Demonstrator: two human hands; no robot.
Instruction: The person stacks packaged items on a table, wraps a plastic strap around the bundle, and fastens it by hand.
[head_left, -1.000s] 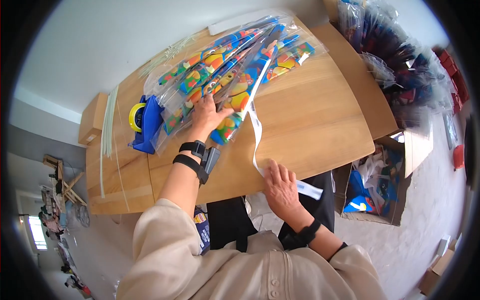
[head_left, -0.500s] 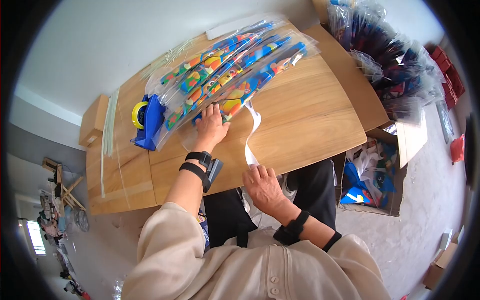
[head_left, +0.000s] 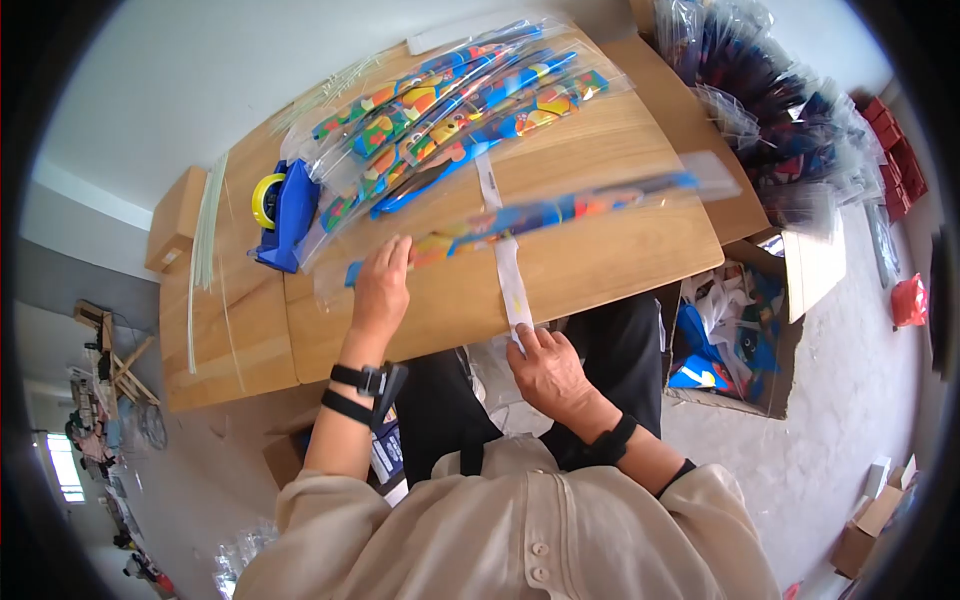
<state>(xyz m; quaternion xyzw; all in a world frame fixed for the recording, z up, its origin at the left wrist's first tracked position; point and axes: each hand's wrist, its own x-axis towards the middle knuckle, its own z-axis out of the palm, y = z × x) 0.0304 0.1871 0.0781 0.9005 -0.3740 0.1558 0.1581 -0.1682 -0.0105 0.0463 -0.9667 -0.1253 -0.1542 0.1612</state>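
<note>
We see one wrapped package (head_left: pixel 535 216) now pulled from the pile (head_left: pixel 442 130), singled out across the white strip (head_left: pixel 512 280). Our left hand (head_left: pixel 380 290) covers its end, clamping unclear; our right hand (head_left: pixel 550 370) pinches the strip.

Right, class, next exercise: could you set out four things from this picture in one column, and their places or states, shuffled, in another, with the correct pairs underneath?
Things
1. Left hand
2. Right hand
3. Blue tape dispenser
4. Open carton

Places or states
A. On the table, with a yellow roll in it
B. At the lower end of the white strip
C. To the table's right, with blue and white things inside
D. At the left end of a blurred patterned packet

Pairs: 1-D, 2-B, 3-A, 4-C
</note>
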